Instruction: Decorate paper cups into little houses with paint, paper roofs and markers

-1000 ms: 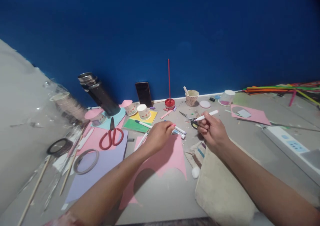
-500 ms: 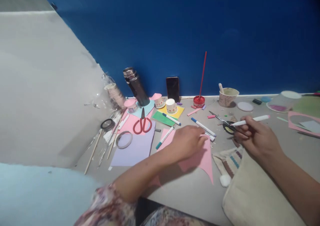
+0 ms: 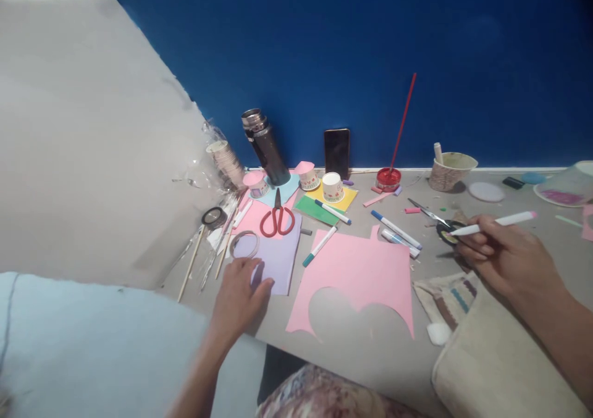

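My left hand [image 3: 239, 296] lies flat with fingers spread on the near corner of a lilac paper sheet [image 3: 277, 259], close to a roll of clear tape [image 3: 244, 244]. My right hand [image 3: 507, 260] is closed on a white marker with a pink cap [image 3: 493, 223], held level above the floor at the right. Between the hands lies a pink paper sheet [image 3: 359, 268] with a curved piece cut out of its near edge. Red-handled scissors [image 3: 277, 218] rest on the lilac sheet's far end.
Several markers [image 3: 395, 229], small paper cups [image 3: 332, 187], a dark flask [image 3: 265, 147], a phone [image 3: 336, 153] and a red paint pot with a stick [image 3: 388, 177] stand along the blue wall. A cloth bag [image 3: 495, 356] lies at the near right. A grey wall [image 3: 83, 146] rises on the left.
My left hand left the pink sheet and moved left onto the lilac sheet. The view swung left. My right hand kept hold of the marker.
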### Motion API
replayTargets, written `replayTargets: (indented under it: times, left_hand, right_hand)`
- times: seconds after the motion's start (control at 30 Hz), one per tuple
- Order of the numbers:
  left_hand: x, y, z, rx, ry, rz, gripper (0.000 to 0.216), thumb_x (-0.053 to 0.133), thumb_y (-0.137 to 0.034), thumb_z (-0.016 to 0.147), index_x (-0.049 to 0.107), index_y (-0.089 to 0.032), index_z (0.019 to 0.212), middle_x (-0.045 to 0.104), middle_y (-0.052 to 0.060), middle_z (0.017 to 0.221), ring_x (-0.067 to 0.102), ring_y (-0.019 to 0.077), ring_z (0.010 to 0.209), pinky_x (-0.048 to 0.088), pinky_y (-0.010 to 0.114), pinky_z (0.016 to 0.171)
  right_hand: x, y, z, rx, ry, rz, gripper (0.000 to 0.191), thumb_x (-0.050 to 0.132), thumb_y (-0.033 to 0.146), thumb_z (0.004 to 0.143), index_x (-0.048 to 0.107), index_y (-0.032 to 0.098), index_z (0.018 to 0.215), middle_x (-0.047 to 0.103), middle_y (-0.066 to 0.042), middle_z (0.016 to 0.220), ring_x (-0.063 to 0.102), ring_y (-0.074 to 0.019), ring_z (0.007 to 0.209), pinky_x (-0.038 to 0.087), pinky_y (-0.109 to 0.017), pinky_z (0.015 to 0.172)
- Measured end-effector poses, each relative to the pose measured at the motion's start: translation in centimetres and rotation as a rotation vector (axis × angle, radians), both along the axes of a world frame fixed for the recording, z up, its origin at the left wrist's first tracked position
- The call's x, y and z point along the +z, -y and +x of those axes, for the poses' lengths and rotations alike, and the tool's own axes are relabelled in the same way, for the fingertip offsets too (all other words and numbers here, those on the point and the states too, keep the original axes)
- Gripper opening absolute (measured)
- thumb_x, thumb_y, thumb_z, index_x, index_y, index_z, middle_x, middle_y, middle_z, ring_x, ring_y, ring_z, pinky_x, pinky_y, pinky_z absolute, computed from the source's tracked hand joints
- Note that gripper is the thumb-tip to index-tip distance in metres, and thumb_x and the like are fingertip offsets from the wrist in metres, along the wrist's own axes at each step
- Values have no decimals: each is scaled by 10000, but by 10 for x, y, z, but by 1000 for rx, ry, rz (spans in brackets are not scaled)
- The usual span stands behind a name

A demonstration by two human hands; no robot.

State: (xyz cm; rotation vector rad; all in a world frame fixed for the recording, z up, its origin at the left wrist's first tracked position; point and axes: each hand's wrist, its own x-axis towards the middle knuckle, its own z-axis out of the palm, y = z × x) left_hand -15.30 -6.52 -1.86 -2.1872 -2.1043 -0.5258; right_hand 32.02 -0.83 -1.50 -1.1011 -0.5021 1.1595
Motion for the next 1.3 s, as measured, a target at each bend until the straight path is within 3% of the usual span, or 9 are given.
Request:
replayTargets:
  times: [0.13,0.27,0.37,0.53,0.63,0.77,0.9,1.0,1.3]
  left_hand:
    - [6,-18,-11,137,-208,77,316,519,-340,949,716,-159,1117,665,189,1121,596,375,1090,500,522,966]
    - [4,-32,-27,66,-296,-53,279,462,-286,978,705,-169,906,691,178,1001,608,369,998,496,499,897]
    - [8,-24,-18,-5,-230,114,262,469,-291,1011,676,-162,913,688,176,979,613,351,962,500,492,883]
    - [32,-5,57,-398,-24,296,102,582,-226,1016,681,-211,996,688,104,1010,622,277,989,524,427,903]
    - [34,-4,113,-719,63,208,116,598,-171,1008,702,-218,988,698,80,984,630,242,981,533,372,854]
    - [19,-6,151,-864,110,63,156,576,-146,1014,709,-211,963,708,79,1014,636,224,946,536,348,797]
    - [4,5,149,-761,206,-6,163,511,-137,1023,663,-170,1073,688,140,1149,656,249,1054,578,377,863]
    - [-4,15,141,-739,209,-64,141,491,-123,1013,619,-181,1023,678,160,1235,660,268,1144,583,420,945]
    - [9,1,111,-812,263,-308,141,436,-160,1053,558,-219,1096,686,153,1283,554,288,1414,485,486,1147]
  right_hand:
    - [0,1,0,9,13,24,407,981,310,553,600,199,644,364,55,551,264,-67,509,269,-186,398]
    - [1,2,0,49,32,62,400,955,309,626,573,195,653,394,61,534,285,-54,492,249,-181,416]
    - [1,3,-1,60,78,115,411,943,313,651,549,198,637,415,66,518,296,-49,477,214,-201,426]
    - [-3,3,-5,40,182,140,315,902,407,721,707,175,805,526,39,518,366,-70,473,214,-230,455]
    - [-6,6,-7,69,249,161,317,876,448,758,749,183,877,579,25,540,389,-85,473,226,-239,460]
    - [-7,17,-12,147,620,206,241,750,451,900,773,234,1000,688,-6,663,534,-150,541,396,-277,512]
    - [-11,25,-22,269,1231,319,229,581,361,1009,752,253,1116,811,-74,1015,740,-269,949,534,-375,809]
    - [-18,25,-30,345,1543,337,264,518,315,1048,730,234,1184,804,-102,1163,726,-287,1039,515,-370,810]
    - [-15,27,-36,460,1769,593,207,566,220,1025,704,209,1178,791,-105,986,649,-263,911,460,-343,760]
